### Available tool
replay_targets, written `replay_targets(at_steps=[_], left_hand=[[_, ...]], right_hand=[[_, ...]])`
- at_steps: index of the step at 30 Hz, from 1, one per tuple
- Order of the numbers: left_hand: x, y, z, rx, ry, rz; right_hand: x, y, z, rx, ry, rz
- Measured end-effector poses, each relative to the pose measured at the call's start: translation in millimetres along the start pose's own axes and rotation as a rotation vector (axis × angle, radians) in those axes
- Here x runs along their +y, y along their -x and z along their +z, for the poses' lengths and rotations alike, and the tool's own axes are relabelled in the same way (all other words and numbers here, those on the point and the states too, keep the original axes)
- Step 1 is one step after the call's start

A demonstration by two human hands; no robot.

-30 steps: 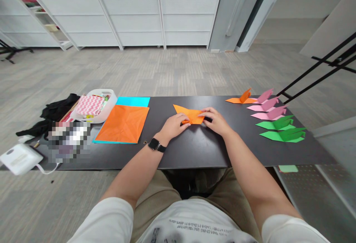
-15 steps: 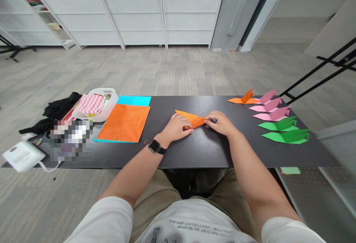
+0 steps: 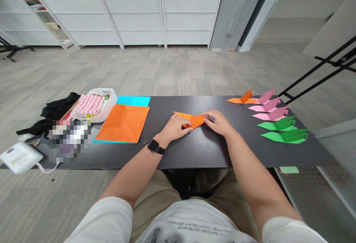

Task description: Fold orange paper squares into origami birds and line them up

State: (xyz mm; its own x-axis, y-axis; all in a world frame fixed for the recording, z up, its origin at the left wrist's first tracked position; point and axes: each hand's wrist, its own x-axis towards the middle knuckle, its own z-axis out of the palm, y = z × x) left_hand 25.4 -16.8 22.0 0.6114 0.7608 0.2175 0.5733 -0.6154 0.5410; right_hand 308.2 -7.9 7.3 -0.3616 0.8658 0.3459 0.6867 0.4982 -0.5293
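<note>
A partly folded sheet of orange origami paper (image 3: 196, 120) lies on the dark table in front of me, pointed at its left end. My left hand (image 3: 177, 126) rests over its left part, with thumb and fingers closed on the near edge and covering some of it. At the right end, my right hand (image 3: 218, 122) pinches the paper between thumb and fingertips. A small raised flap shows between the two hands. The underside of the paper is hidden.
On the right stand folded paper birds: an orange one (image 3: 243, 97), several pink ones (image 3: 268, 106) and green ones (image 3: 283, 136). Orange paper sheets (image 3: 125, 124) lie on blue paper (image 3: 135, 101) to the left. Beyond are a white bin (image 3: 109, 104), black cloth (image 3: 59, 107) and a white device (image 3: 20, 157).
The orange paper has gone from a wider, flatter shape to a narrower folded one, and a flap now rises near its right end. Both hands have shifted slightly while staying on the paper.
</note>
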Motion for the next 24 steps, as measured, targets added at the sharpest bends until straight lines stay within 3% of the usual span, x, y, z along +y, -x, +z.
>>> replay_targets(at_steps=[10, 24], left_hand=[[-3, -2, 1.8, -0.001, 0.067, -0.010], [-16, -4, 8.6, -0.003, -0.029, 0.091]], right_hand=[[-7, -5, 18, 0.061, 0.049, 0.093], [-8, -9, 32, 0.078, 0.136, 0.164]])
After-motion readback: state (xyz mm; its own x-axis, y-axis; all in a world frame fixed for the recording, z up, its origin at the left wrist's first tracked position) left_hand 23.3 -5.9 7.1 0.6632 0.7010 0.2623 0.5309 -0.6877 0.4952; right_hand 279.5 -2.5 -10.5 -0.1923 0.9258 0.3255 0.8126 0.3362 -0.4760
